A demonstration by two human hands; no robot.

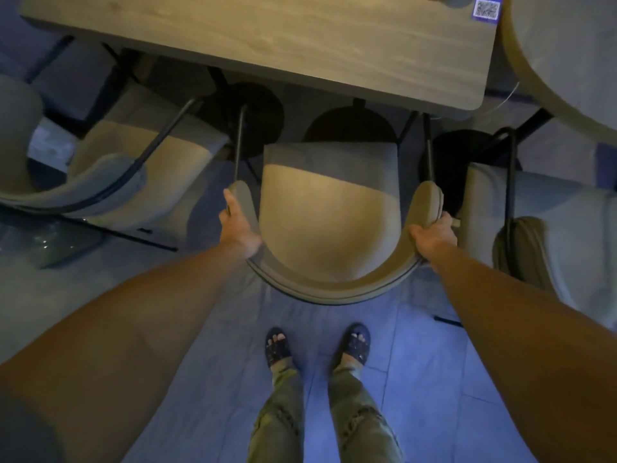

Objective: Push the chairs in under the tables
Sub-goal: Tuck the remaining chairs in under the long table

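A beige upholstered chair with a curved backrest and thin black metal arm rails stands directly in front of me, facing a rectangular wooden table. The seat's front edge lies just short of the table's near edge, in its shadow. My left hand grips the left end of the curved backrest. My right hand grips the right end of it. Both arms are stretched out straight.
A similar chair stands angled at the left, another chair close on the right. A round table is at the top right. A blue QR sticker sits on the wooden table's corner. My sandalled feet stand on tiled floor.
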